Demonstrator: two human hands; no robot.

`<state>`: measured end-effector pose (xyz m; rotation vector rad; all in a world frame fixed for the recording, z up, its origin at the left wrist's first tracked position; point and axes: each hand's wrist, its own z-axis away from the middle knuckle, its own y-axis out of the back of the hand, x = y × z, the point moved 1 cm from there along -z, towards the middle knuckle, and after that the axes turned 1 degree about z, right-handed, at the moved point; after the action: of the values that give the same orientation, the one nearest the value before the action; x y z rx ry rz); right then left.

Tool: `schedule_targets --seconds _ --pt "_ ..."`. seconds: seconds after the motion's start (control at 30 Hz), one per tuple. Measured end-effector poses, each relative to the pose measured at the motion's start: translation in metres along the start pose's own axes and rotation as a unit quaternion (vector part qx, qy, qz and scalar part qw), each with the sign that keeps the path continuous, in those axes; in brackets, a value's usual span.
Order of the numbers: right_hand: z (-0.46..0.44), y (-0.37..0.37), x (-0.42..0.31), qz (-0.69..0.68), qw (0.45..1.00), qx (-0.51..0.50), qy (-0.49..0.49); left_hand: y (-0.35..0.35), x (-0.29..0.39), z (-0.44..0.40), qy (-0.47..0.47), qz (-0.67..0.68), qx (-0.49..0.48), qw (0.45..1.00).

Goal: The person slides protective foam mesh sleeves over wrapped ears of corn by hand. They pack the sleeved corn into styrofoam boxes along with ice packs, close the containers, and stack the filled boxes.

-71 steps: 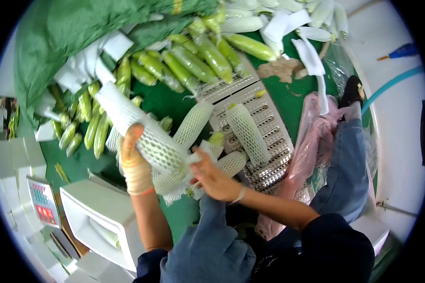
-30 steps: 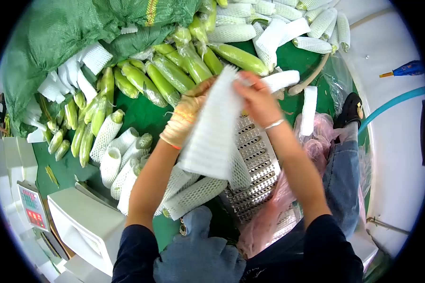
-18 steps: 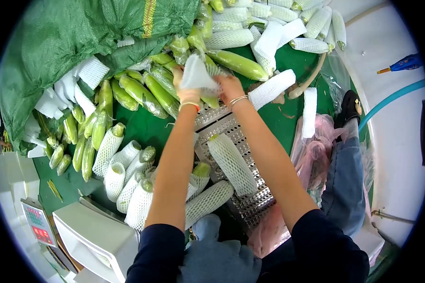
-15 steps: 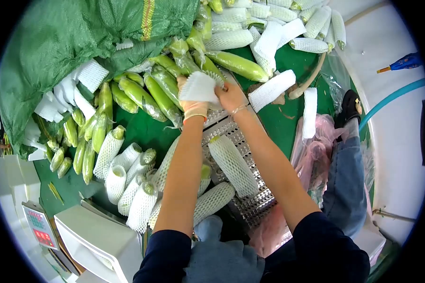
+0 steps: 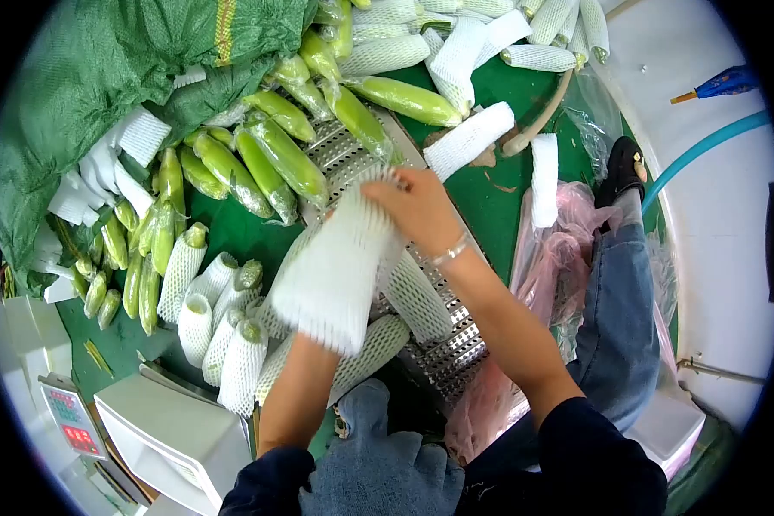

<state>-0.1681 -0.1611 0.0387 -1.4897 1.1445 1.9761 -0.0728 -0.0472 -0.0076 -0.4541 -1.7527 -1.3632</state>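
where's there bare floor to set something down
Bare green floor shows between the metal rack and pink bag, and between the plastic-wrapped vegetables and netted vegetables. It is crowded beside the green sack and around the white sleeve in the right hand.

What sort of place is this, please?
Probably a produce packing area, judging by the film-wrapped green vegetables, the white foam sleeves and the large green sack.
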Motion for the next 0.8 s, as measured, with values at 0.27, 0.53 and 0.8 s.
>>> schedule_targets --seconds 0.27,0.53,0.8 --pt "-0.071 -0.067 0.089 -0.309 0.897 0.084 -0.304 -0.001 -0.07 -0.085 0.118 -0.418 -0.07 0.898" --pt "-0.029 -0.07 0.08 0.082 0.986 -0.123 -0.082 0.025 -0.073 -0.074 0.133 0.232 -0.009 0.964" --pt "-0.068 0.055 0.074 0.59 0.753 -0.126 0.263 0.106 0.015 0.028 0.255 0.311 -0.281 0.872"
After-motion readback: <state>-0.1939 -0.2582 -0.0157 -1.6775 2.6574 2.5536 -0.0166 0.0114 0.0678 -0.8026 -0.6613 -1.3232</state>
